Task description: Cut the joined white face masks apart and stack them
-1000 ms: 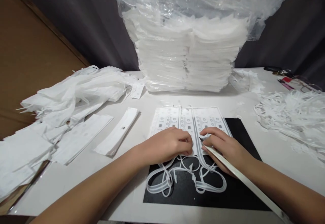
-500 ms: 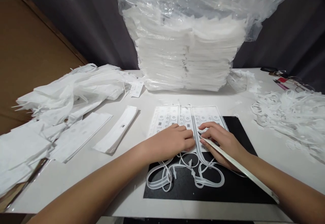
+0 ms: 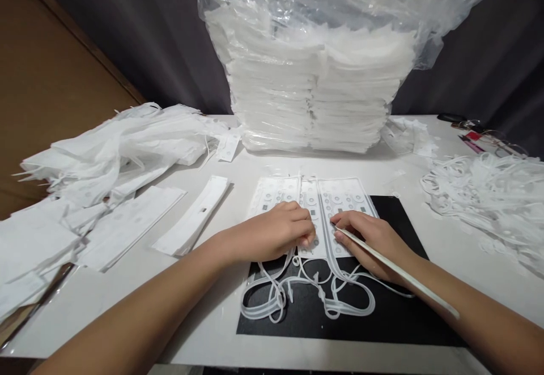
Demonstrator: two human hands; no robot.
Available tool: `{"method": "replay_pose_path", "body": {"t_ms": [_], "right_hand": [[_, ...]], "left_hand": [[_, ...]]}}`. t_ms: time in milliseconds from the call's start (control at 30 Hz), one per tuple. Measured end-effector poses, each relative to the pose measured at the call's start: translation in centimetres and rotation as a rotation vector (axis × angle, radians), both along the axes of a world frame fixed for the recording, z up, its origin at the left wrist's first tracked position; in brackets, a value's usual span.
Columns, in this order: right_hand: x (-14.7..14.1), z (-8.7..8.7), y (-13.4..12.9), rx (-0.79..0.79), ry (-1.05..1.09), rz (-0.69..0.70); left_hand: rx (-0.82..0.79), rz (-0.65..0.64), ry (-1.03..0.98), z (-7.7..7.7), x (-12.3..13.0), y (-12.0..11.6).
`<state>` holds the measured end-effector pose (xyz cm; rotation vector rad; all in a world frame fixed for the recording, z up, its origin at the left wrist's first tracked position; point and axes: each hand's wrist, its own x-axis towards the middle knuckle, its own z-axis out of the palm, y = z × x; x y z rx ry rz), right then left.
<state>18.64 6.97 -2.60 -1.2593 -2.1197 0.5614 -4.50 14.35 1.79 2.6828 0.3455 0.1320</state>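
Observation:
On a black mat (image 3: pixel 399 239) lies a white sheet (image 3: pixel 344 188) marked with rows of circles and small grey squares, with strips along its sections. My left hand (image 3: pixel 278 230) rests over its left half, fingers curled; whatever they may pinch is hidden. In my right hand (image 3: pixel 374 239) is a slim white craft knife (image 3: pixel 395 267), gripped like a pen. Its small dark tip is close to the sheet beside a grey-edged strip. Loose white strips (image 3: pixel 352 307) loop off the sheet's near edge onto the mat.
A tall plastic-wrapped stack of white sheets (image 3: pixel 314 92) stands behind the mat. To the left are a heap of white sheets (image 3: pixel 127 143), flat pieces (image 3: pixel 136 222) and a narrow stack (image 3: pixel 195 216). Tangled white strips (image 3: pixel 488 188) lie at right, small tools (image 3: pixel 471 143) behind them.
My left hand has shifted slightly left and uncovers more of the sheet's middle. My right hand stays close to the same spot, with the knife turned a little.

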Motion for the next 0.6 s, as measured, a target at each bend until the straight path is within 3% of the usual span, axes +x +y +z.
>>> {"method": "replay_pose_path", "body": {"t_ms": [267, 600], "right_hand": [[-0.1, 0.5, -0.3, 0.044, -0.001, 0.057], [-0.4, 0.4, -0.2, 0.085, -0.008, 0.042]], "left_hand": [[0.059, -0.053, -0.015, -1.0, 0.3, -0.3], [0.225, -0.011, 0.069, -0.7, 1.1, -1.6]]}}
